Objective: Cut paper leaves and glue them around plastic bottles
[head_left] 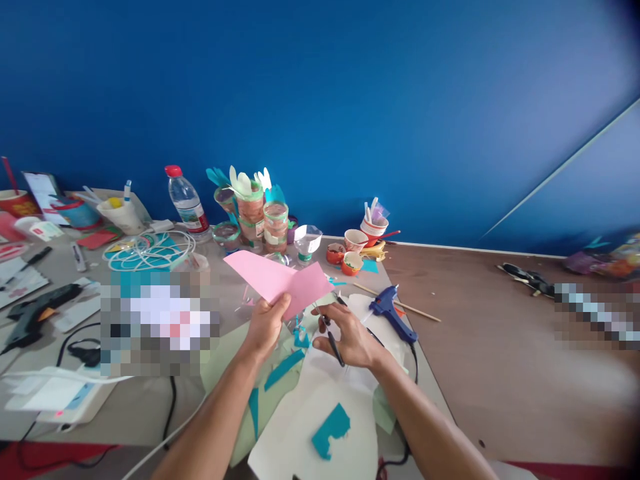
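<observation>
My left hand (269,323) grips a sheet of pink paper (280,280) at its lower edge, thumb on top. The sheet is bent along its middle and held above the table. Close on its right, my right hand (347,333) is closed around black-handled scissors (332,340). The scissors' blades are near the lower right edge of the pink paper; whether they touch it I cannot tell. Under my hands lie white paper (300,433), pale green paper (240,373) and teal paper scraps (332,430).
A blue glue gun (393,313) and a wooden stick (420,311) lie to the right. Behind stand decorated cups (250,213), a water bottle (186,203) and small paper cups (355,240). On the left are a power strip (75,400), coiled white cable (150,250) and a black glue gun (37,310).
</observation>
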Demonstrator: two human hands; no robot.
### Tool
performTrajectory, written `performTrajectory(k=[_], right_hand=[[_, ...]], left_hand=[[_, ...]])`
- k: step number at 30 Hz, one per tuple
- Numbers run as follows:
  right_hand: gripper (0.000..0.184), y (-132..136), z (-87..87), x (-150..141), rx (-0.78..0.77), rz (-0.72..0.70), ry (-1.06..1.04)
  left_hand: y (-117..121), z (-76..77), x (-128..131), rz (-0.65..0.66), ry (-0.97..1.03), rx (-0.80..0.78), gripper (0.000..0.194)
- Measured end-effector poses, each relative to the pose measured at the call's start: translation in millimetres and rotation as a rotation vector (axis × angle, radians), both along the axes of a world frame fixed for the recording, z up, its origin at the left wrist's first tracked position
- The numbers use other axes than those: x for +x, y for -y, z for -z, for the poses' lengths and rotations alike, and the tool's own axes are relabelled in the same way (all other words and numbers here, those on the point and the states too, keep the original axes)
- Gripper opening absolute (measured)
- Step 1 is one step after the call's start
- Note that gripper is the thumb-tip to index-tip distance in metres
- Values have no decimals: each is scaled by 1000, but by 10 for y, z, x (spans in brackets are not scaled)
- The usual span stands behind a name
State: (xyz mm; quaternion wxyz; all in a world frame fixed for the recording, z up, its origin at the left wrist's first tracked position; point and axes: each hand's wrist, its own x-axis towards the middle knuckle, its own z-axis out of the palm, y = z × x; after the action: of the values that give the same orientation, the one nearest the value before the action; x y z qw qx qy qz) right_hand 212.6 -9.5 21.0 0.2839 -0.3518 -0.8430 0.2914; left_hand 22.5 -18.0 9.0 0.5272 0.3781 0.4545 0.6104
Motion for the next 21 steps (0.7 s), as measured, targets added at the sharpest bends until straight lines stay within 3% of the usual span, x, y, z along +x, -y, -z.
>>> performTrajectory(k=[4,11,21], right_hand=[[41,-6,32,-12,54,40,24],[40,-2,56,-35,103,78,40],[41,-6,73,-49,91,72,54]], left_hand=[[-1,8,-20,-27,-136,-12,31],[18,-119,-8,-73,-387,66,31],[15,-76,-3,-100,-501,183,26]])
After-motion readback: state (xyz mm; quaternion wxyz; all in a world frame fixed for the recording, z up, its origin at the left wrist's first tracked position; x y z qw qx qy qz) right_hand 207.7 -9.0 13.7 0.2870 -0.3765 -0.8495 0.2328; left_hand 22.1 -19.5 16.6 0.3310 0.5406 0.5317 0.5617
